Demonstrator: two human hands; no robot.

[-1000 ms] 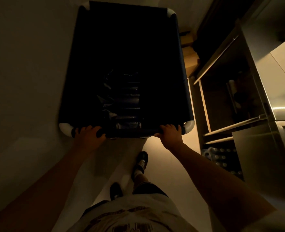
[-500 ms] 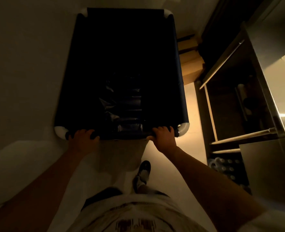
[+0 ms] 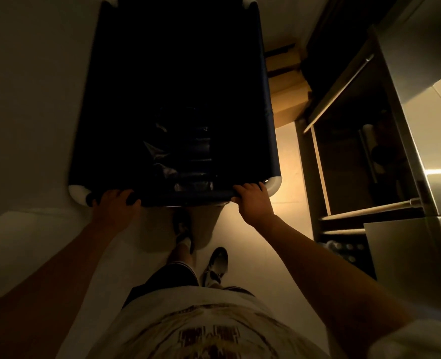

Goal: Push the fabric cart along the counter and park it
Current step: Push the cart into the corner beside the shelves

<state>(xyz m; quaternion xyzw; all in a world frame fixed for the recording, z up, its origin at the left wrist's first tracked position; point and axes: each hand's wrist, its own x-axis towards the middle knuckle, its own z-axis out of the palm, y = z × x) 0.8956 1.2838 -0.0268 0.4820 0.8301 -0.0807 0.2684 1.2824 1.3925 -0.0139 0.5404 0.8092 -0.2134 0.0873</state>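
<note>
Head view, nearest: left hand (image 3: pixel 113 206) and right hand (image 3: pixel 253 200) both wrapped tight round the near handle bar (image 3: pixel 188 196) of the dark fabric cart (image 3: pixel 178 94), one shoe (image 3: pixel 215 265) back, the other (image 3: pixel 183 229) forward under the bar. Right of the cart, a lit strip of pale floor (image 3: pixel 286 172), then open steel counter shelving (image 3: pixel 356 161); farther, cardboard boxes (image 3: pixel 286 86) close against the cart's far right side. Since a second ago, cart rolled farther along, feet swapped.

Dark fabric cart (image 3: pixel 178 81), upright, beside steel counter (image 3: pixel 421 104)
</note>
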